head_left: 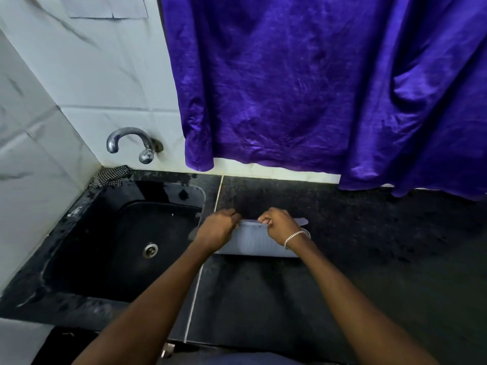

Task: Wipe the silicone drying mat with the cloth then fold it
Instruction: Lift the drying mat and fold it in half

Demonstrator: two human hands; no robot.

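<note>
The grey-blue silicone drying mat (253, 242) lies folded over on the black counter, just right of the sink. My left hand (217, 227) pinches its far edge at the left end. My right hand (279, 224), with a silver bracelet on the wrist, pinches the same far edge a little to the right. Both forearms cover parts of the mat. A checked black-and-white cloth (110, 176) lies bunched in the back corner behind the sink, far from both hands.
A black sink (87, 248) with a metal drain (150, 249) sits on the left under a chrome tap (131, 142). A purple curtain (316, 88) hangs down to the dark counter (382, 246) at the back. White tiled walls stand at left.
</note>
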